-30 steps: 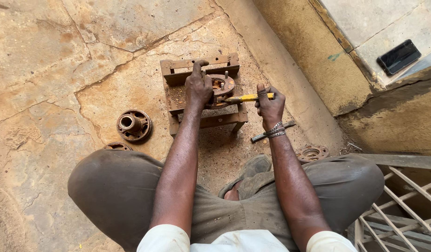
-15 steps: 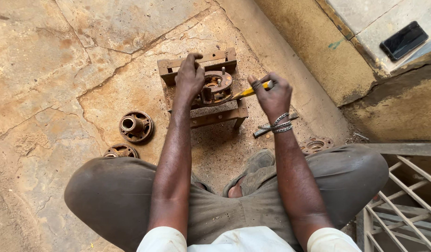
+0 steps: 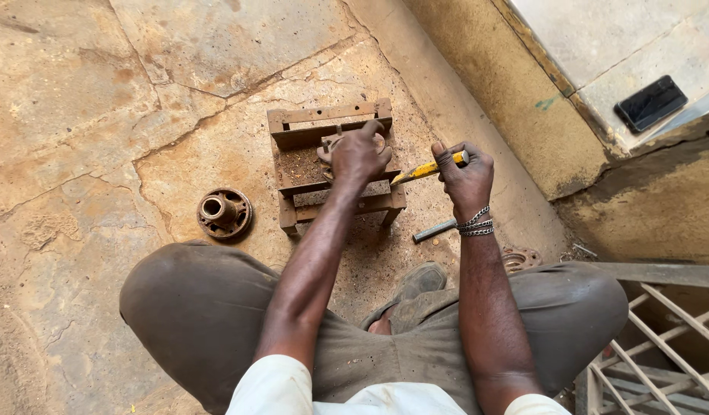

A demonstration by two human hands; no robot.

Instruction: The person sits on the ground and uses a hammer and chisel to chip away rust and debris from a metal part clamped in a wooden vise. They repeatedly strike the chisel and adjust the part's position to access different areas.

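I sit on the ground with a rusty metal frame stand (image 3: 294, 119) in front of my knees. My left hand (image 3: 360, 155) is clamped over a rusty round hub part (image 3: 324, 151) that rests on the stand, hiding most of it. My right hand (image 3: 464, 175), with chain bracelets on the wrist, is closed around a yellow-handled tool (image 3: 425, 170) whose tip points left toward the part under my left hand.
A second rusty wheel hub (image 3: 224, 212) lies on the cracked stone floor at left. A short metal rod (image 3: 434, 230) lies under my right wrist, a rusty ring (image 3: 521, 258) by my right knee. A black phone (image 3: 650, 103) rests on the ledge at upper right; a metal grille (image 3: 654, 353) at lower right.
My left hand has shifted on the hub and now covers it from above. My right hand with the yellow tool stays beside it, tip still toward the part.
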